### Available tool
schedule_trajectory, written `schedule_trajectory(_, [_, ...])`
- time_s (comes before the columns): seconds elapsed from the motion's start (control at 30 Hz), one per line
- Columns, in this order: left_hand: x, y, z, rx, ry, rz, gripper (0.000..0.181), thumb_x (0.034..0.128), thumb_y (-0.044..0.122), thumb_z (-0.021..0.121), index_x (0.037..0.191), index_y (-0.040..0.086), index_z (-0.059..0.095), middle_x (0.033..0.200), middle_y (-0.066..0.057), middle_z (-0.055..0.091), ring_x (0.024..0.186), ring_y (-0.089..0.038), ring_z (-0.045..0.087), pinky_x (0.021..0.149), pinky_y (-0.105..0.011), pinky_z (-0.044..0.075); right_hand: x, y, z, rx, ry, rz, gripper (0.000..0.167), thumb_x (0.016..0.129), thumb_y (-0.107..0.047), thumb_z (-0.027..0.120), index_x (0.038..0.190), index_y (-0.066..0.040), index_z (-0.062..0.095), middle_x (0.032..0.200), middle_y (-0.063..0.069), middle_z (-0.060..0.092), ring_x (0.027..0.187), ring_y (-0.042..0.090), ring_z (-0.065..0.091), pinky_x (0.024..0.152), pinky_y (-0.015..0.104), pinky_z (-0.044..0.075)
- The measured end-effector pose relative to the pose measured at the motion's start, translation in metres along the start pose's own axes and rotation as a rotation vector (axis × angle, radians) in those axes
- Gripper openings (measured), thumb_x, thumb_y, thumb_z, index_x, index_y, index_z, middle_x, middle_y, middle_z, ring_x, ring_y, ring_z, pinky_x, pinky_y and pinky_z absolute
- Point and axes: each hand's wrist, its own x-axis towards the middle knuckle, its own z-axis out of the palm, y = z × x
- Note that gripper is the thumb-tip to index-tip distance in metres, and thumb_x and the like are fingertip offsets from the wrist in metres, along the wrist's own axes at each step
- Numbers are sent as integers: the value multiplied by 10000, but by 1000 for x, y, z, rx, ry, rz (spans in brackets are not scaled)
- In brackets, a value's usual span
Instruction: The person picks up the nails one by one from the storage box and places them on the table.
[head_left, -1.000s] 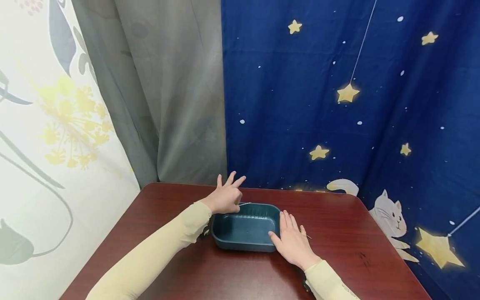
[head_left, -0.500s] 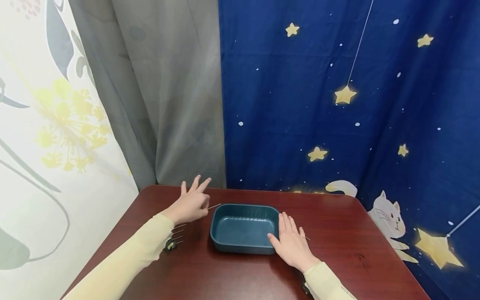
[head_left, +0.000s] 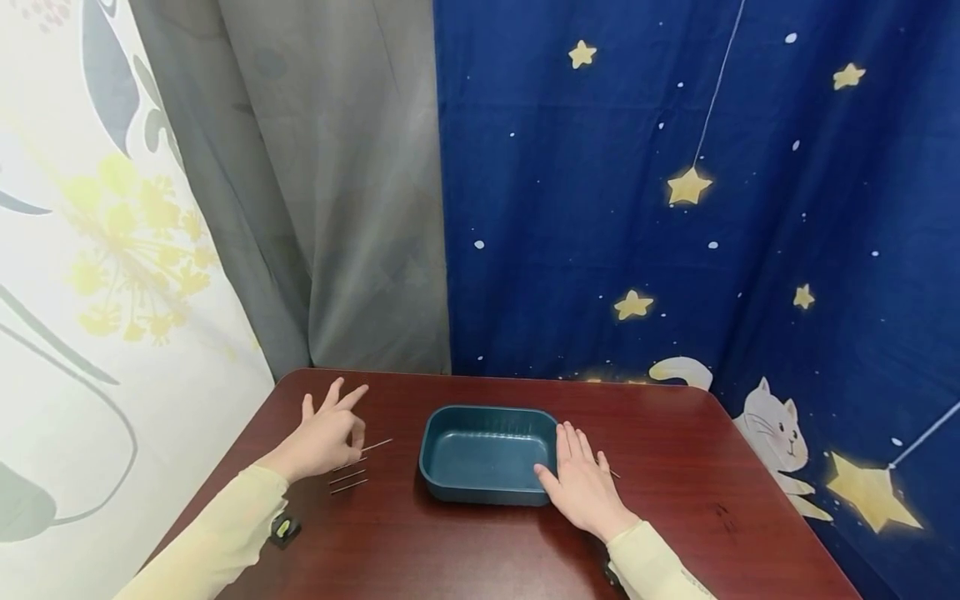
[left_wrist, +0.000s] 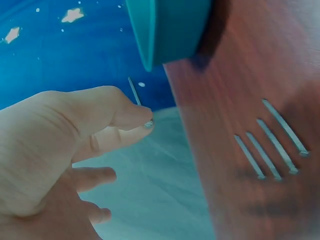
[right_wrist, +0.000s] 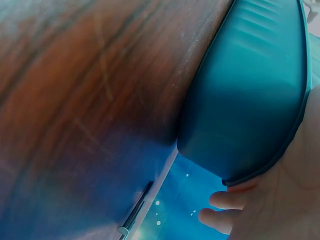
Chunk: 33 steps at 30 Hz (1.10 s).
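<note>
My left hand (head_left: pixel 321 440) pinches a thin metal nail (left_wrist: pixel 133 91) between thumb and index finger, its other fingers spread. The nail's head shows at the fingertips in the left wrist view. Just below that hand, several nails (left_wrist: pixel 274 145) lie side by side on the table. A dark teal plastic box (head_left: pixel 491 458), open at the top, stands at the table's middle with no nail visible inside. My right hand (head_left: pixel 588 485) rests on the box's right rim, fingers straight. Beyond it, partly hidden by the hand in the head view, lies a dark nail-like rod (right_wrist: pixel 135 212).
The reddish-brown wooden table (head_left: pixel 480 554) carries all these things. A grey curtain (head_left: pixel 375 208) and a blue star-patterned curtain (head_left: pixel 555 208) hang behind its far edge. A pale printed curtain (head_left: pixel 150 250) is at the left. A small black device (head_left: pixel 285 528) sits at the left wrist.
My left hand has moved left and toward me, from above the box's far left rim to beside the row of nails, still pinching its nail. My right hand has stayed on the box.
</note>
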Motion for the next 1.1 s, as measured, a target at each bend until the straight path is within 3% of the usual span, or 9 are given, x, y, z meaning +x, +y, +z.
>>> schedule_trajectory(0.2, [-19,-8,10,-43,-43,-36,398,684,9,774,540,315,565,1539,-216,409,1444,-591,88,913,-887,20,0,-1,-2,3,7,0,852,986,-529,556,1585,-9,244,1632,175,250,1491,379,232,1082,696,252])
schedule_trajectory(0.53, [-38,-13,29,-59,-71,-71,415,685,-4,756,527,325,559,1514,-224,440,1435,-603,94,897,-895,16,-1,-1,0,-1,7,-3,844,988,-520,553,1584,-8,244,1629,180,256,1489,380,236,1077,695,261])
schedule_trajectory(0.93, [-49,-21,48,46,-26,-44,430,632,-15,730,501,325,500,1493,-241,457,1411,-621,152,875,-906,55,-1,-2,-3,6,7,3,855,985,-528,560,1584,-6,245,1632,175,250,1492,377,231,1085,694,252])
schedule_trajectory(1.1, [-54,-23,53,51,-38,-50,432,608,-26,730,492,311,486,1492,-246,454,1410,-616,151,874,-903,44,-1,-2,-1,-3,1,3,849,989,-520,554,1590,-16,230,1637,166,241,1493,374,226,1086,689,254])
